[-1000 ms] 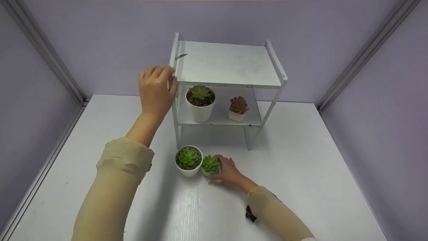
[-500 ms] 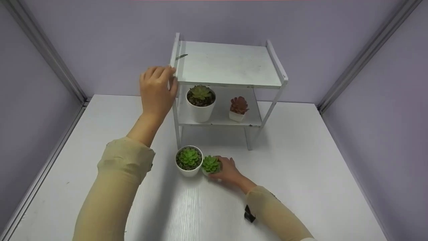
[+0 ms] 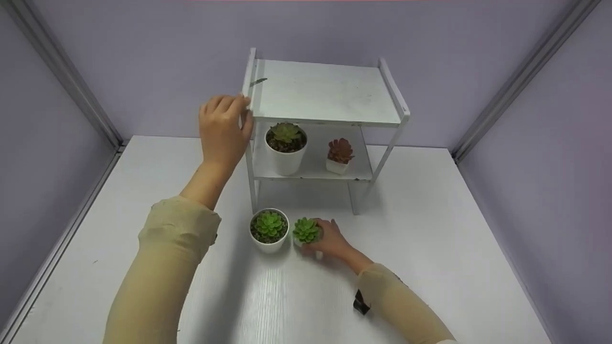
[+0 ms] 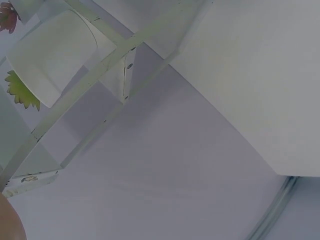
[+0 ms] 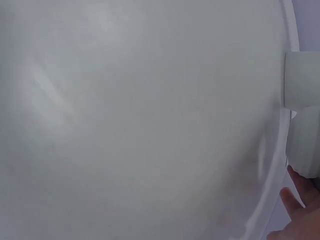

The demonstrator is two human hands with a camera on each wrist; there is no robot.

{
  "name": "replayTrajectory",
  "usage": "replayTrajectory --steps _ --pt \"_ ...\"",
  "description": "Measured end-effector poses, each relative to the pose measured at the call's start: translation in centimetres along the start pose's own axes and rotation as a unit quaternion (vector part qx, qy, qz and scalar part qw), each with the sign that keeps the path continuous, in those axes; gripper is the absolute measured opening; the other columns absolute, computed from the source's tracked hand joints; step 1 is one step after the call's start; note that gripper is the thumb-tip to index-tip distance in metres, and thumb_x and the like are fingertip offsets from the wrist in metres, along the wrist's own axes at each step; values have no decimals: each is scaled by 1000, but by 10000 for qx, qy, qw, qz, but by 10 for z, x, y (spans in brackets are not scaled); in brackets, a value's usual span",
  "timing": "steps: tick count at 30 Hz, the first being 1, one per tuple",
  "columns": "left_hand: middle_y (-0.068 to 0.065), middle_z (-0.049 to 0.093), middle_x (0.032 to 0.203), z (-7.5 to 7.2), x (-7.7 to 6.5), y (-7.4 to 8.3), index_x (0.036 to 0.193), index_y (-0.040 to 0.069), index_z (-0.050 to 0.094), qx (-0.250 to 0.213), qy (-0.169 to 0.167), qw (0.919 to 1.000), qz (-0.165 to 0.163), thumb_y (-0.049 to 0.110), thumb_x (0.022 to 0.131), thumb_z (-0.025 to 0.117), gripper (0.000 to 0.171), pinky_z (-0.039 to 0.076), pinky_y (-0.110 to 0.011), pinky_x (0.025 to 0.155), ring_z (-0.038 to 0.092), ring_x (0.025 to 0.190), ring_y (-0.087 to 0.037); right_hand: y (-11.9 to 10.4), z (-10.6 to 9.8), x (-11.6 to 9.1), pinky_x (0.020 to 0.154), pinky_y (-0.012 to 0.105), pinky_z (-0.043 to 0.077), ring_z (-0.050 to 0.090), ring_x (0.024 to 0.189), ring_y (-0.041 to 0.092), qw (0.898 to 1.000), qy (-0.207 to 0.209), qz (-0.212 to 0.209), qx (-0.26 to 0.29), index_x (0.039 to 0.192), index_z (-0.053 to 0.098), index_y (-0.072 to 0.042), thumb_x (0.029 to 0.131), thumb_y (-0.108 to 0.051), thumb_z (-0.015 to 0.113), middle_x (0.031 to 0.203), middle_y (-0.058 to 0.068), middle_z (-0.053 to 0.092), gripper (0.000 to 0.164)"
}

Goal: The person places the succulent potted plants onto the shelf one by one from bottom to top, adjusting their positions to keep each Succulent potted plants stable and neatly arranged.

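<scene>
My left hand (image 3: pixel 223 128) grips the left front corner of a white two-tier shelf (image 3: pixel 325 91); part of that hand shows at the lower left of the left wrist view. On the table, my right hand (image 3: pixel 330 241) holds a small potted succulent (image 3: pixel 306 230) with bright green leaves, its fingers and thumb around the white pot. In the right wrist view this pot (image 5: pixel 302 142) sits at the right edge above the fingers. Just left of it in the head view stands a larger potted succulent (image 3: pixel 269 229) in a round white pot, with a narrow gap between the two.
The shelf's lower tier bears a large potted succulent (image 3: pixel 286 149) at left and a small reddish succulent (image 3: pixel 339 155) in a white pot at right. A black object (image 3: pixel 361 303) is at the right sleeve. Lilac walls (image 3: pixel 158 67) enclose the white table (image 3: pixel 430 229).
My right hand has closed on the small green succulent's pot and moved it slightly right and back, away from the larger pot. My left hand stays at the shelf corner.
</scene>
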State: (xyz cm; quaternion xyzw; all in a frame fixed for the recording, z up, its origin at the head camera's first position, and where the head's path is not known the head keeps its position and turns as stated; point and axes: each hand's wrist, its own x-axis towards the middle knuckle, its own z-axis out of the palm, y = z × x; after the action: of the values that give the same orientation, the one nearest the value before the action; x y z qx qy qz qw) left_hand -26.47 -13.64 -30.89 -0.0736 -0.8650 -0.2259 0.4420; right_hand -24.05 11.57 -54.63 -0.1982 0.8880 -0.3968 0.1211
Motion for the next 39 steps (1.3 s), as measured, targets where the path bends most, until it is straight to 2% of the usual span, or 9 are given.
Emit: replayTrajectory --steps 6,10,17,24,30,39 --pt "-14 69 102 0 0 0 102 3 68 42 40 10000 31 8 87 56 19 41 -46 85 58 100 -33 -7 -18 -2 110 55 26 40 131 40 9990 17 321 320 132 48 -5 71 -27 79 131 16 54 72" --pt "-14 69 102 0 -1 0 101 3 68 22 83 9999 52 7 87 56 19 41 -46 85 59 100 -33 -13 -29 -2 105 50 35 50 123 31 9986 40 301 433 131 49 -6 71 -26 80 128 13 57 71" --pt "-14 69 101 1 0 0 101 3 68 14 105 9999 54 7 87 55 20 41 -46 85 59 99 -33 -28 -46 -3 106 48 36 52 121 28 9988 34 194 455 130 51 -8 72 -23 79 127 9 58 66" --pt "-14 69 101 2 0 0 100 3 68 -27 126 9999 61 7 87 55 19 41 -46 86 59 99 -33 -44 -62 -5 107 50 33 49 125 29 9990 -131 178 395 133 48 -9 71 -31 79 130 10 56 73" --pt "-14 69 103 2 -1 -1 100 2 68 -49 121 9999 43 7 86 55 19 41 -46 86 59 99 -33 -58 -70 -7 107 49 35 49 125 26 9988 -215 124 415 134 48 -11 72 -32 79 131 8 56 72" --pt "-14 69 102 1 0 1 101 2 68 29 93 10000 5 7 87 56 19 41 -47 86 59 99 -33 -81 -85 -6 108 48 34 47 127 25 9975 -345 -148 602 135 48 -11 73 -28 78 133 8 54 71"
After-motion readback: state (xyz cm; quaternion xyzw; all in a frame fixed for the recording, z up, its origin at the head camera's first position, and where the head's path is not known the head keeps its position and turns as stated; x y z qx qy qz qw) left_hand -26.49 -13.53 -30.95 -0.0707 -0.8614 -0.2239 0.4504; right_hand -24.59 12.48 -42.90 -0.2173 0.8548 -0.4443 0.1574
